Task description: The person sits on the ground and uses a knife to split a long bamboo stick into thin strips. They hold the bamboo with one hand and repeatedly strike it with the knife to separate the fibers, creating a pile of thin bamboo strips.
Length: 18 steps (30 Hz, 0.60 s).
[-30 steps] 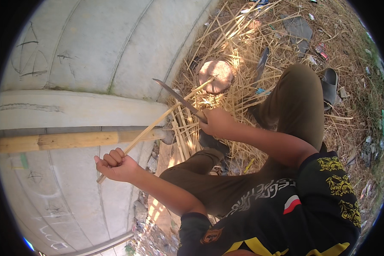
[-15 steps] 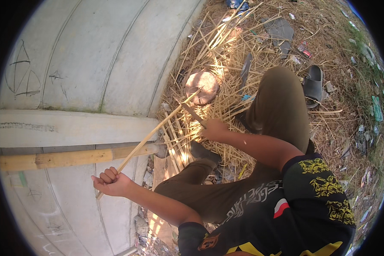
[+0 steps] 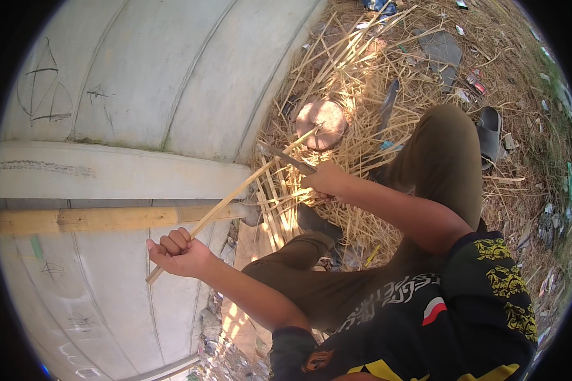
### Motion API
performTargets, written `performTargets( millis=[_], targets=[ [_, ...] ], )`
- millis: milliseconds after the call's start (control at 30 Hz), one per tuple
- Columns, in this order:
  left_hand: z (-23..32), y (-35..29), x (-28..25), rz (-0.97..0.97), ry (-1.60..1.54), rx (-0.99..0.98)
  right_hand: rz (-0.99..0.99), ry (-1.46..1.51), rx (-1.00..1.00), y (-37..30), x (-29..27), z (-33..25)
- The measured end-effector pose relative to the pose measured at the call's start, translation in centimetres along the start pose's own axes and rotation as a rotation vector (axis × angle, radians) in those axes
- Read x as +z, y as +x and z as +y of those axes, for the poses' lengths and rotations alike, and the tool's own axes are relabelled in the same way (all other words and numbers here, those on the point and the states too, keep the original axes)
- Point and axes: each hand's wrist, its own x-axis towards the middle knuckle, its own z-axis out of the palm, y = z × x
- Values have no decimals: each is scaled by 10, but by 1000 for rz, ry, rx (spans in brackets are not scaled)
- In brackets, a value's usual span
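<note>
Grey wall [image 3: 140, 76], straw-strewn ground [image 3: 505, 206]; left hand [image 3: 182, 255] grips a pale strip [image 3: 224, 202], right hand [image 3: 326, 179] a knife [image 3: 295, 162].

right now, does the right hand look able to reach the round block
Probably yes: the round block lies just beyond the right hand, with nothing solid seen between, though the knife occupies that hand's grip.

- A pale grey wall [image 3: 152, 70] is filling the left side.
- A white beam [image 3: 121, 173] is running across the wall.
- A thick yellow bamboo pole [image 3: 121, 218] is stretching just below the beam in view.
- A dark grey sandal [image 3: 488, 136] is resting on the ground [image 3: 515, 216].
- A flat, angular grey piece [image 3: 440, 51] is lying near a red wrapper [image 3: 475, 83].
- Something blue [image 3: 382, 6] is sitting at the top edge.
</note>
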Motion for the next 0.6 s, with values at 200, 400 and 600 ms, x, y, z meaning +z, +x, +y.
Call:
performTargets(
  millis=[200, 400, 600],
  targets=[
    [-3, 3, -4, 19, 16, 3, 68, -240, -836, -44, 28, -5],
    [-5, -2, -2, -13, 2, -10, 288, -655, -419, 21, -8, 54],
    [-2, -2, -5, 10, 20, -5, 366, -617, -200, 31, -8, 57]
  ],
)
